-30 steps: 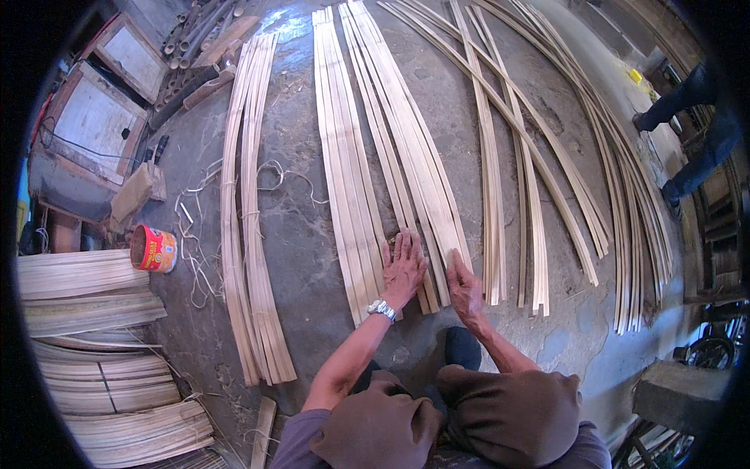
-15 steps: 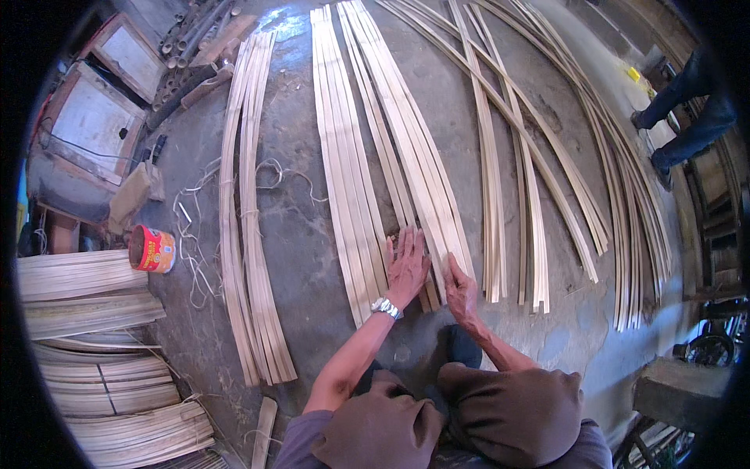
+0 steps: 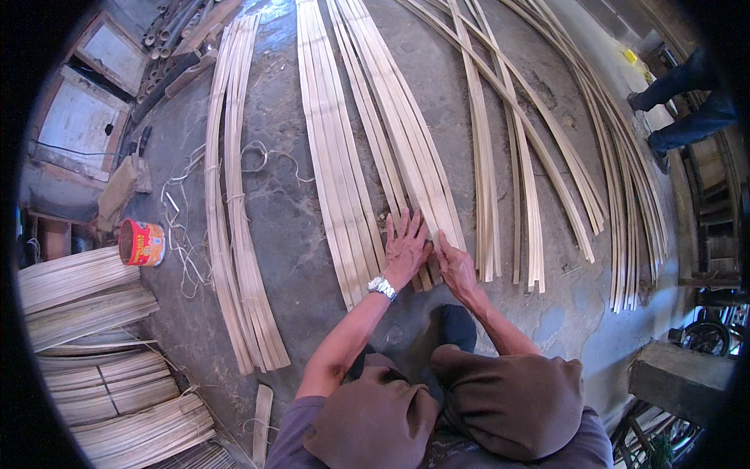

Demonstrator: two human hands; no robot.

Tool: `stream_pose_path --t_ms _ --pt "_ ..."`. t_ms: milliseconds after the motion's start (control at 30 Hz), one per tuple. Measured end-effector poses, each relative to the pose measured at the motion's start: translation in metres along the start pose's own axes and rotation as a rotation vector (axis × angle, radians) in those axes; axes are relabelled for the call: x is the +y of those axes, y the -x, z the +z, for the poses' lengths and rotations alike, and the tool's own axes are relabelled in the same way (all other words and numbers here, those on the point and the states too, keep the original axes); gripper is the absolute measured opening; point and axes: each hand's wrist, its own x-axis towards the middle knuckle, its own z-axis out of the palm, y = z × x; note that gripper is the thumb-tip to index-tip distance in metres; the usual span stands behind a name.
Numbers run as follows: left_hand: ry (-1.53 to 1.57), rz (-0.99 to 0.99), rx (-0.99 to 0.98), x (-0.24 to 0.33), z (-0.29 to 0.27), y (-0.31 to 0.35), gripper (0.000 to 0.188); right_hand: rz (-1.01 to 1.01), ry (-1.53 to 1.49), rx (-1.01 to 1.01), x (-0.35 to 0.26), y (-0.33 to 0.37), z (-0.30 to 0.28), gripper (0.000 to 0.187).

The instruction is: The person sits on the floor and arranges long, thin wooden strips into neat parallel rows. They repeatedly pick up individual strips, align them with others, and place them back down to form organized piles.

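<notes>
Long, pale bamboo strips lie lengthwise on the floor in front of me. My left hand (image 3: 406,251) is open, fingers spread and palm down, over the near part of a narrow pair of strips (image 3: 372,139); a metal watch (image 3: 381,288) is on that wrist. Close beside it, my right hand (image 3: 456,266) is closed on the near end of a wider set of bamboo strips (image 3: 412,129), its fingertips at the set's left edge. To the left of both hands runs another flat set of strips (image 3: 334,148).
Tied strips (image 3: 248,281) lie further left, near a red tub (image 3: 142,243) and stacked slats (image 3: 117,383). Loose strips (image 3: 486,195) cross on the right. A person in jeans (image 3: 687,133) stands at far right, above a grey block (image 3: 680,381).
The whole view has shifted slightly, so the floor things sit a little higher and further left. My right hand has come somewhat closer to my left hand, which stays spread on the strips.
</notes>
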Motion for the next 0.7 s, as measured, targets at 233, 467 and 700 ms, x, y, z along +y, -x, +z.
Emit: stream_pose_path --t_ms 233,467,700 --pt "-0.089 -0.004 -0.014 0.002 -0.001 0.002 0.056 -0.038 0.049 -0.052 -0.012 -0.004 -0.007 0.046" --pt "-0.177 -0.033 -0.083 0.001 -0.001 0.006 0.061 -0.035 0.116 -0.123 -0.018 -0.003 -0.009 0.048" --pt "-0.130 -0.086 -0.039 -0.001 0.005 0.015 0.065 -0.005 0.285 -0.197 -0.019 -0.006 -0.003 0.048"
